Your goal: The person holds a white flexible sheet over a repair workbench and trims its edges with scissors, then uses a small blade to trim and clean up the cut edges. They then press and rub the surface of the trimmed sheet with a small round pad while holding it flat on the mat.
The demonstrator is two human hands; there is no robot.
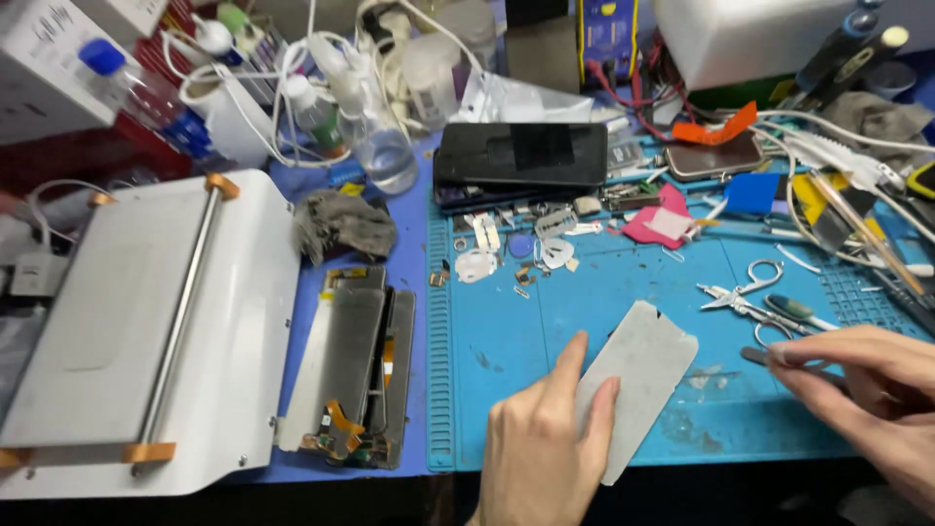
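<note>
Left hand [541, 448] fingers pinched a grey panel [638, 380] on the blue mat [506, 336]; right hand [867, 385] fingers pinched a thin tool [765, 357].

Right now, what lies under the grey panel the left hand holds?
The blue work mat shows around the grey panel. The left hand covers its lower end; anything beneath is hidden.
</note>
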